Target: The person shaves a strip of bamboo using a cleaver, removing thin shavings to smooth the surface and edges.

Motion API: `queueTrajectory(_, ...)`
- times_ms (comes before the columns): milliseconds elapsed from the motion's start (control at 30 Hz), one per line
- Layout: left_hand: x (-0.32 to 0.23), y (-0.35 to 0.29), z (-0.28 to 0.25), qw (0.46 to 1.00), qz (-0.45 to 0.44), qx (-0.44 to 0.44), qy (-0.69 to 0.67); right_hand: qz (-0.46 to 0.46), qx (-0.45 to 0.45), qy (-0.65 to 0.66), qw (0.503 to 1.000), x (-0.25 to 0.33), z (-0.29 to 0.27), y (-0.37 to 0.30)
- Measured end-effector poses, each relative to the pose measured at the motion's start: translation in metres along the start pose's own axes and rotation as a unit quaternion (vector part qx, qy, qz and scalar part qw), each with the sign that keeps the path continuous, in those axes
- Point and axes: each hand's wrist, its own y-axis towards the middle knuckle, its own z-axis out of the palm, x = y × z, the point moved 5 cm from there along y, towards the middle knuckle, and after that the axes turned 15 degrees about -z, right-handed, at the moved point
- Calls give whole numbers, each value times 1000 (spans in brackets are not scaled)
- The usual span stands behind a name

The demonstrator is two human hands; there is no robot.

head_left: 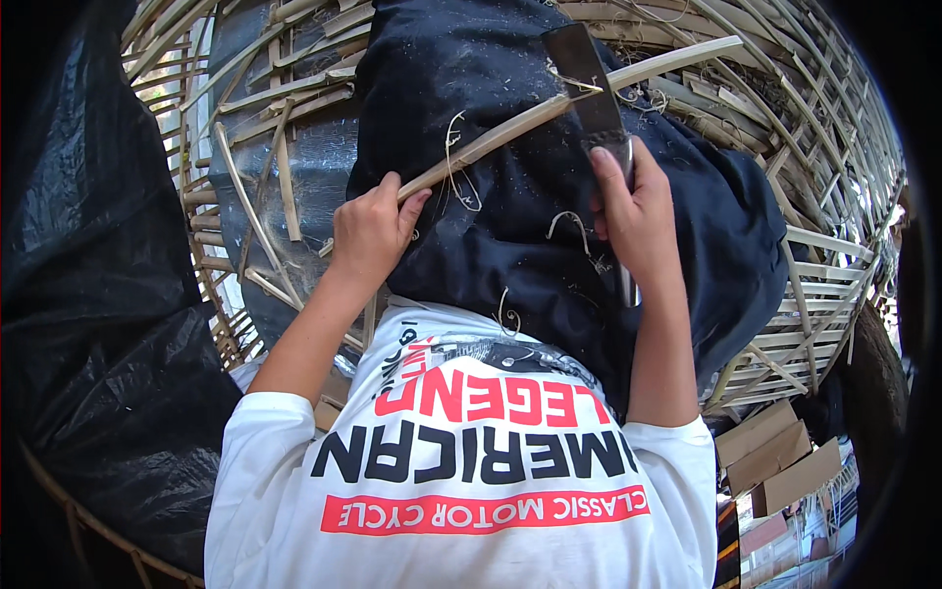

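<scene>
My left hand (373,231) is closed round the near end of a pale split bamboo strip (505,133). The strip slants up to the right over a black cloth (471,236) across my lap. My right hand (636,211) grips the handle of a large knife (581,74) with a broad dark blade. That blade crosses the strip past its middle, and a thin curled shaving (572,80) lies against it there. More thin curls (461,177) hang near the strip and lie on the cloth.
Woven bamboo latticework (824,118) curves round the right side. Loose strips (285,187) lie on a grey sheet (240,64) to the left. Black plastic sheeting (88,324) hangs at far left. An opened cardboard box (775,456) stands at the lower right.
</scene>
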Motion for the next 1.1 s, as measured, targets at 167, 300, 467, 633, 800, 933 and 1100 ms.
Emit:
queueTrajectory(167,-4,-3,1,999,-28,40,16,-45,69,-5,997,-7,38,-15)
queueTrajectory(300,-5,-3,0,999,19,7,-27,20,153,16,988,9,30,-9)
queueTrajectory(467,-7,-5,1,999,4,39,-28,-61,54,-14,997,5,45,-19)
queueTrajectory(633,-4,-4,2,998,15,41,-55,-40,108,0,993,3,43,-19)
queueTrajectory(800,-8,-3,2,997,7,54,-49,-118,78,-50,989,-2,62,-32)
queueTrajectory(933,-7,-3,-1,996,7,49,-68,-86,103,-3,991,0,55,-22)
queueTrajectory(1100,-7,-3,0,995,-12,71,-73,-87,119,5,989,-5,63,-28)
